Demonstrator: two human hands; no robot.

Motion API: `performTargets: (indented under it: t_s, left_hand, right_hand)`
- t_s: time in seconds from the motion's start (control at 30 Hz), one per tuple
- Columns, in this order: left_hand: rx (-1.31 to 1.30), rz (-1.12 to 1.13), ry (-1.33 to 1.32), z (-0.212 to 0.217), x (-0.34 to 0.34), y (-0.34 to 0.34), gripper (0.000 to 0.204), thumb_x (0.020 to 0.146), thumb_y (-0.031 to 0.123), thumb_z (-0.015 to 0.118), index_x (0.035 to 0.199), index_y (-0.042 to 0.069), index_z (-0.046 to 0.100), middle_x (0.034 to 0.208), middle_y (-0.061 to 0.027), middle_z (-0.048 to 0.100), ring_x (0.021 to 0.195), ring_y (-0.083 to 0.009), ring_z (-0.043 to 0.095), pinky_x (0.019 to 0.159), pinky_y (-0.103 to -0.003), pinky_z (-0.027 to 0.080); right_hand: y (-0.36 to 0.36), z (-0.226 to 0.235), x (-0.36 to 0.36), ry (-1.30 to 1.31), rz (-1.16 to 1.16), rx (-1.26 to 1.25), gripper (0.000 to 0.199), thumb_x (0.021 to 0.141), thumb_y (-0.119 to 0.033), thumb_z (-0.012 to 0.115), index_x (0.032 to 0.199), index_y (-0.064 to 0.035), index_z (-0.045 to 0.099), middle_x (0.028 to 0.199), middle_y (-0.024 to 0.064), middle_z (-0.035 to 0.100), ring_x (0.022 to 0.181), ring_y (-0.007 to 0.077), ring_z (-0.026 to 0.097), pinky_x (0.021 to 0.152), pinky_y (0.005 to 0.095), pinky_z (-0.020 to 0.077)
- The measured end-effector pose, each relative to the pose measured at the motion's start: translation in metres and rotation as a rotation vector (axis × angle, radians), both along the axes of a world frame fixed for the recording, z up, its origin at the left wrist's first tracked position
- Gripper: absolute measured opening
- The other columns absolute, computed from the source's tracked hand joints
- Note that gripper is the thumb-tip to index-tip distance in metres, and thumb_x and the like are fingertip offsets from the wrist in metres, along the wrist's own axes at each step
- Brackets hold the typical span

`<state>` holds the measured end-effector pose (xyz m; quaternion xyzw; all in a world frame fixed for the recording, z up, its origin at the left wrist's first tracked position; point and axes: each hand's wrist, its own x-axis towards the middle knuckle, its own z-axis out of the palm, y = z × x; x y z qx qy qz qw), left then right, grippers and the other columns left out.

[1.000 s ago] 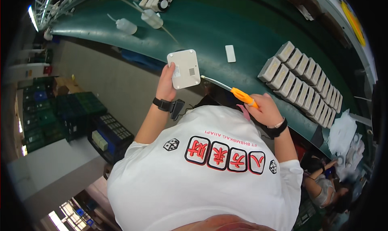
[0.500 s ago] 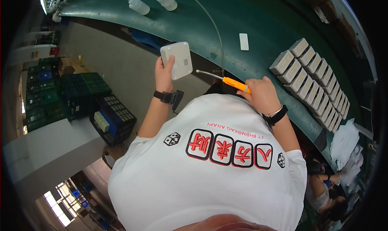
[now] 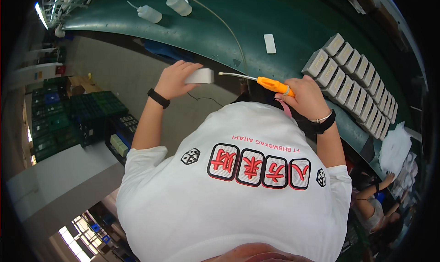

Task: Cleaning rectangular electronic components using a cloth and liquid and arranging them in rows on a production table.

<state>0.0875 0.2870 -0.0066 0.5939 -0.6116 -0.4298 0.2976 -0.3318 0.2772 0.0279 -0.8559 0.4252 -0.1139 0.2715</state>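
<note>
My left hand (image 3: 175, 80) is closed around a white plastic device case (image 3: 200, 76), seen edge-on with one narrow side toward the right. In my right hand (image 3: 310, 97) is an orange air blow gun (image 3: 274, 85), gripped by its handle. Its thin, slightly bent metal nozzle points left, and the tip stops a short gap from the case without touching it. Both hands are in front of my body, beside the near edge of the green bench (image 3: 206, 37). The case's broad faces are mostly hidden by my left hand and the angle.
Rows of pale boxes (image 3: 343, 88) stand on the bench at right. A small white plate (image 3: 270, 44), two squeeze bottles (image 3: 178, 5) and a thin hose (image 3: 229, 26) lie farther back. Stacked crates (image 3: 91, 110) stand at left. A co-worker's arm (image 3: 366, 202) reaches toward white bags (image 3: 394, 147).
My left hand has turned the case from its broad vented face to edge-on, with the back of the hand now up. The blow gun and right hand have shifted slightly right.
</note>
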Motion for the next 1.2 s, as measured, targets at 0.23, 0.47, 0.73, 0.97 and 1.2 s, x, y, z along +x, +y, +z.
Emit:
performTargets:
  t_s: [0.23, 0.47, 0.73, 0.97, 1.2]
  left_hand:
    - [0.576, 0.013, 1.063, -0.048, 0.014, 0.015, 0.061, 0.089, 0.039, 0.062, 0.137, 0.006, 0.047, 0.099, -0.0074, 0.063, 0.094, -0.021, 0.061, 0.071, -0.037, 0.054]
    - [0.822, 0.191, 2.044, -0.056, -0.024, 0.04, 0.07, 0.09, 0.051, 0.054, 0.142, 0.007, 0.041, 0.102, -0.0072, 0.062, 0.096, -0.0218, 0.06, 0.07, -0.037, 0.054]
    - [0.717, 0.748, 1.677, -0.078, 0.011, 0.032, 0.063, 0.092, 0.051, 0.052, 0.139, 0.01, 0.046, 0.116, -0.0078, 0.062, 0.104, -0.0224, 0.06, 0.079, -0.04, 0.053]
    - [0.406, 0.717, 0.986, -0.041, -0.018, 0.006, 0.05, 0.1, 0.039, 0.044, 0.139, 0.008, 0.044, 0.132, -0.0078, 0.058, 0.118, -0.0271, 0.057, 0.099, -0.042, 0.046]
    - [0.238, 0.325, 0.628, -0.021, -0.099, -0.08, 0.045, 0.099, 0.028, 0.051, 0.136, 0.003, 0.045, 0.128, -0.0107, 0.059, 0.114, -0.0249, 0.059, 0.098, -0.038, 0.047]
  right_hand:
    - [-0.002, -0.009, -0.009, -0.102, -0.119, 0.061, 0.041, 0.08, -0.038, 0.075, 0.097, -0.002, 0.067, 0.08, 0.0117, 0.065, 0.069, 0.0309, 0.052, 0.068, 0.0368, 0.0419]
    - [0.001, -0.009, 0.004, -0.037, 0.009, 0.068, 0.041, 0.08, -0.038, 0.074, 0.095, -0.0015, 0.067, 0.08, 0.0117, 0.066, 0.069, 0.0308, 0.052, 0.069, 0.0364, 0.0413]
    - [-0.003, -0.01, 0.009, 0.013, 0.024, 0.035, 0.038, 0.081, -0.04, 0.072, 0.089, -0.0032, 0.066, 0.08, 0.0106, 0.066, 0.07, 0.0303, 0.055, 0.072, 0.036, 0.0406]
    - [-0.001, -0.022, 0.008, 0.046, 0.041, 0.121, 0.036, 0.084, -0.041, 0.068, 0.09, -0.0059, 0.066, 0.085, 0.0082, 0.066, 0.076, 0.0272, 0.06, 0.074, 0.0362, 0.0399]
    - [0.029, -0.031, -0.017, -0.258, -0.329, 0.083, 0.03, 0.085, -0.031, 0.07, 0.102, -0.0063, 0.067, 0.095, 0.0094, 0.068, 0.082, 0.026, 0.061, 0.076, 0.0342, 0.0395]
